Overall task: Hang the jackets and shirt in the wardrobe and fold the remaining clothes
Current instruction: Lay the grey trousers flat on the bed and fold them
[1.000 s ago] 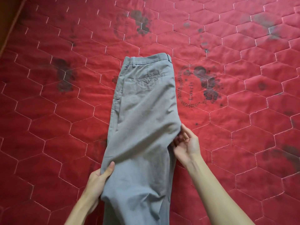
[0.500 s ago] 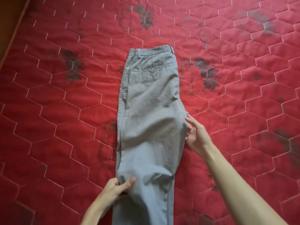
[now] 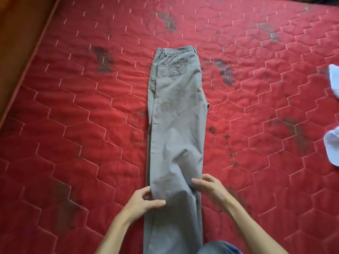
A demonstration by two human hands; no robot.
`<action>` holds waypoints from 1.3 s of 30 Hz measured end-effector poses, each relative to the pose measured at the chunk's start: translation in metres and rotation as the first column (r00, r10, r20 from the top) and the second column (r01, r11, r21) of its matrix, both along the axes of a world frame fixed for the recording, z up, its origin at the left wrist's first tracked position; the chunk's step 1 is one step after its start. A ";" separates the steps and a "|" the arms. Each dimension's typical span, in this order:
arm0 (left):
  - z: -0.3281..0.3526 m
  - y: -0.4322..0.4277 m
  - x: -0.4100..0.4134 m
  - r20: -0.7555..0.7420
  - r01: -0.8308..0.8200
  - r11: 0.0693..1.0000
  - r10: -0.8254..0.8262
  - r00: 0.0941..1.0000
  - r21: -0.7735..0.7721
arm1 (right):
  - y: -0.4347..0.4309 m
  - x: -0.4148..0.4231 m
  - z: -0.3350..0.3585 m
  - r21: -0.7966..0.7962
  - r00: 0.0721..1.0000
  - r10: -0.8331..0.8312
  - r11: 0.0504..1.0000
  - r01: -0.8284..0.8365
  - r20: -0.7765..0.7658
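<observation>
You have the grey trousers (image 3: pixel 176 114) lying long and flat in the middle of the red mattress (image 3: pixel 73 125). The waist is at the far end and the legs run near, toward you. They look folded in half the long way, one leg on top of the other, so they are thin and tidy. I think that is why you hold them by both sides: so you can lift the leg part and fold it up toward the waist. Your left hand (image 3: pixel 143 202) pinches the left edge, thumb on top and fingers tucked under. Your right hand (image 3: pixel 209 187) holds the right edge with bent fingers on the cloth, just across from the left one. The cloth is soft, plain grey, with small wrinkles between your hands and a back pocket showing near the waist. A white cloth (image 3: pixel 333 143) lies well apart at the right side.
</observation>
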State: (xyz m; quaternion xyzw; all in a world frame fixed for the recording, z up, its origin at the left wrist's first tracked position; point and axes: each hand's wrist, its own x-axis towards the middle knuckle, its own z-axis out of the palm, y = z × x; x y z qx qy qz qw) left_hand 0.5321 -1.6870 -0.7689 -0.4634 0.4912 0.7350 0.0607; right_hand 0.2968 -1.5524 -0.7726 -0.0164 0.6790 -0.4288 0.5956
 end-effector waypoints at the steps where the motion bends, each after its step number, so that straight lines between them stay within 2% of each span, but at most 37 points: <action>1: 0.000 0.008 0.004 0.004 -0.038 0.999 0.038 0.999 -0.018 | 0.006 0.008 0.002 0.009 1.000 -0.013 1.000 0.013 -0.009; 4: 0.006 0.024 0.011 -0.015 -0.160 0.980 0.159 0.987 -0.117 | 0.022 0.026 0.018 0.018 1.000 0.018 1.000 -0.018 -0.015; 6: 0.008 0.033 0.017 -0.040 -0.147 0.976 0.142 0.989 -0.161 | 0.034 0.037 0.018 0.035 0.998 0.062 0.997 -0.062 -0.018; 10: 0.014 0.060 0.041 -0.024 -0.062 0.994 0.060 0.998 -0.089 | 0.070 0.065 0.007 0.079 0.999 -0.005 0.997 0.002 0.039; 12: 0.012 0.076 0.055 0.003 -0.007 0.998 0.007 1.000 -0.062 | 0.089 0.076 0.003 0.081 0.998 0.024 0.996 -0.028 0.050; 18: 0.000 0.129 0.099 0.218 0.088 0.995 -0.097 0.971 0.055 | 0.162 0.124 -0.006 0.068 0.985 0.117 0.990 -0.127 0.126; 20: 0.004 0.151 0.108 0.248 0.099 0.988 -0.127 0.961 0.120 | 0.185 0.143 -0.007 0.072 0.990 0.060 0.995 -0.070 0.126; 23: 0.001 0.173 0.121 0.314 0.220 0.970 -0.242 0.918 0.104 | 0.207 0.160 -0.016 0.122 1.000 -0.002 0.992 0.002 0.004; 26: -0.019 0.182 0.136 0.521 0.403 0.913 -0.315 0.793 -0.062 | 0.216 0.164 -0.029 0.234 0.959 0.163 0.966 -0.108 -0.231; 28: -0.030 0.183 0.140 0.667 0.542 0.819 -0.297 0.684 -0.191 | 0.212 0.163 -0.025 0.281 0.908 0.264 0.944 -0.173 -0.326; 30: -0.029 0.183 0.132 0.759 0.578 0.766 -0.191 0.622 -0.281 | 0.204 0.158 -0.023 0.277 0.867 0.276 0.946 -0.168 -0.416; 32: -0.024 0.180 0.121 0.771 0.536 0.751 -0.057 0.634 -0.386 | 0.197 0.153 -0.021 0.285 0.848 0.241 0.952 -0.112 -0.472; 34: -0.022 0.176 0.111 0.738 0.488 0.739 0.019 0.674 -0.465 | 0.190 0.149 -0.018 0.308 0.887 0.191 0.950 -0.059 -0.420; 36: -0.022 0.171 0.103 0.674 0.400 0.788 0.026 0.738 -0.468 | 0.190 0.146 -0.018 0.329 0.912 0.185 0.943 -0.059 -0.366; 39: -0.024 0.167 0.098 0.565 0.284 0.877 -0.017 0.825 -0.388 | 0.195 0.143 -0.020 0.328 0.927 0.230 0.936 -0.127 -0.296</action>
